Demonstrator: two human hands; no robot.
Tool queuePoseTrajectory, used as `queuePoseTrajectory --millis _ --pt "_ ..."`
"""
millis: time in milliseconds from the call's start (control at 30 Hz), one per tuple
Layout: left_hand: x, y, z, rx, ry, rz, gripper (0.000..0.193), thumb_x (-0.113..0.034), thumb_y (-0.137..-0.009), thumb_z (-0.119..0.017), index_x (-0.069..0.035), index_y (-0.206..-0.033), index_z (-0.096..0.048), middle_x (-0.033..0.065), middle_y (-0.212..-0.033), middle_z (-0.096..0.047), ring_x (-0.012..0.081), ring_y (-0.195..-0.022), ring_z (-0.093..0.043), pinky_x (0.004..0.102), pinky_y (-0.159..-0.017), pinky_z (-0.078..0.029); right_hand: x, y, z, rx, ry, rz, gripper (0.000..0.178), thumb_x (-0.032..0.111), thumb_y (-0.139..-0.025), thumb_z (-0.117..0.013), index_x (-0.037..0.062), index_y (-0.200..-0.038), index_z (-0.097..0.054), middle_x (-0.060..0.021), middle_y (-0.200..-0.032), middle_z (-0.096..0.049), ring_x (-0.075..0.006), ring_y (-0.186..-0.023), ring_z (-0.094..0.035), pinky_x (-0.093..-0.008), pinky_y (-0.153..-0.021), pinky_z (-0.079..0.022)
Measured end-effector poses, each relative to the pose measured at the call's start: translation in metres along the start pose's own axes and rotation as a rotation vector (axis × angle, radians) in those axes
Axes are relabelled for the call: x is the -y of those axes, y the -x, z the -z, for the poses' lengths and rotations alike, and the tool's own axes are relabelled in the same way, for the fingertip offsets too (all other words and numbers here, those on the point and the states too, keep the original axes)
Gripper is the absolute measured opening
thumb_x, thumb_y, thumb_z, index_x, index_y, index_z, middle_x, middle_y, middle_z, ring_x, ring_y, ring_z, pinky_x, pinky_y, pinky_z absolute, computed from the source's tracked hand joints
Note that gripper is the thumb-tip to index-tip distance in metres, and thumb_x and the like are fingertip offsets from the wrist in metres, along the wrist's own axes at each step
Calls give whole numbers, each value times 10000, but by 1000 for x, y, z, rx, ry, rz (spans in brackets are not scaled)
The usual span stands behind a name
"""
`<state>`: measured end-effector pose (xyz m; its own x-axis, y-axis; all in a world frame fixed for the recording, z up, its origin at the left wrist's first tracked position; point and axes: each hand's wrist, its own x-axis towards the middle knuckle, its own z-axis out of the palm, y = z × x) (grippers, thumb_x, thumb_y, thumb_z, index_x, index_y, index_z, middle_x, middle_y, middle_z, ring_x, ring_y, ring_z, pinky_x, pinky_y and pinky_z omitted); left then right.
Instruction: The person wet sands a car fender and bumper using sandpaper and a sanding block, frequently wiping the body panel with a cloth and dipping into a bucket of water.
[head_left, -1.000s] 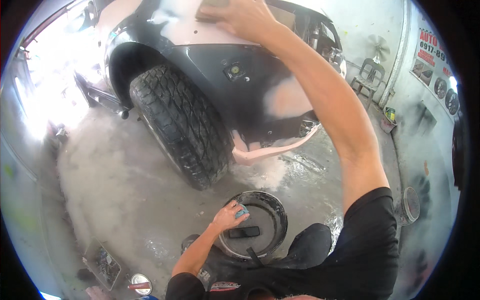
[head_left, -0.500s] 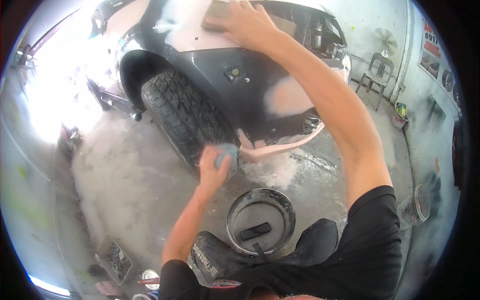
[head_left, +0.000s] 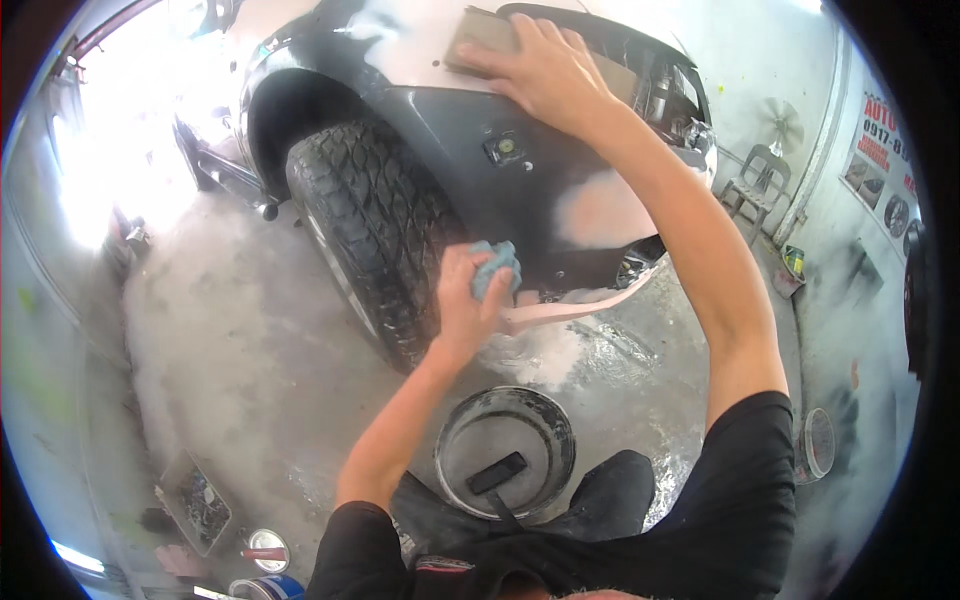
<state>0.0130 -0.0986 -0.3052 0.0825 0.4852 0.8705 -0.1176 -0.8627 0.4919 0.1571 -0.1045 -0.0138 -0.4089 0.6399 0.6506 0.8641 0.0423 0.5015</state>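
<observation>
My right hand presses a flat tan sanding block against the pale, patchy-painted panel above a vehicle's front wheel. Its fingers are closed over the block's near edge. Lower down, my left hand grips a crumpled blue-grey cloth. That hand hovers between the knobbly tyre and the lower corner of the dark bumper. Whether the cloth touches the bumper cannot be made out. A pinkish filler patch shows on the bumper, right of the cloth.
A dark round tub of greyish water stands between my knees, a black rectangular item in front of it. Lower left are a tray and an open can. A chair and a fan stand at the back right.
My left hand has risen with the cloth, from low beside the tyre toward the bumper. The sanding block sits slightly lower on the panel. The whole view has shifted a little.
</observation>
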Motion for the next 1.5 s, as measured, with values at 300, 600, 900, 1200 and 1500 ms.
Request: queuePoseTrajectory --millis 300,600,900,1200,1500 --pt "0 160 -24 265 100 313 270 -231 -942 -789 2 -1050 -706 204 -1010 -643 381 -974 -642 465 -846 -513 -14 -70 -31 -136 173 -35 395 326 -970 -669 382 -1360 -687 -246 -1259 -583 -408 -1197 -583 -568 -957 -469" --pt "47 269 25 791 -47 611 420 -384 -976 -734 16 -1101 -720 235 -1110 -697 443 -1077 -665 504 -929 -530 5 -75 -20 -8 127 53 388 334 -998 -648 403 -1378 -677 -260 -1304 -589 -439 -1217 -602 -578 -1014 -490" --pt "69 311 45 1007 -148 667 606 -594 -997 -633 -22 -1178 -723 312 -1197 -653 494 -1100 -664 538 -964 -541 21 -52 -21 -79 174 138 418 344 -1002 -637 412 -1414 -642 -256 -1292 -585 -421 -1185 -606 -554 -952 -502" --pt "78 327 48 931 -208 657 596 -578 -1005 -622 -16 -1175 -726 303 -1171 -657 489 -1106 -670 550 -976 -545 63 -71 -25 -100 113 159 357 370 -992 -639 347 -1345 -690 -248 -1311 -593 -417 -1205 -598 -607 -993 -494" --pt "72 318 41 923 -226 719 549 -514 -1004 -662 -5 -1202 -718 304 -1198 -649 494 -1091 -680 544 -972 -555 39 -115 -69 115 -15 148 539 311 -944 -739 465 -1440 -592 -164 -1232 -608 -359 -1130 -631 -512 -881 -523"
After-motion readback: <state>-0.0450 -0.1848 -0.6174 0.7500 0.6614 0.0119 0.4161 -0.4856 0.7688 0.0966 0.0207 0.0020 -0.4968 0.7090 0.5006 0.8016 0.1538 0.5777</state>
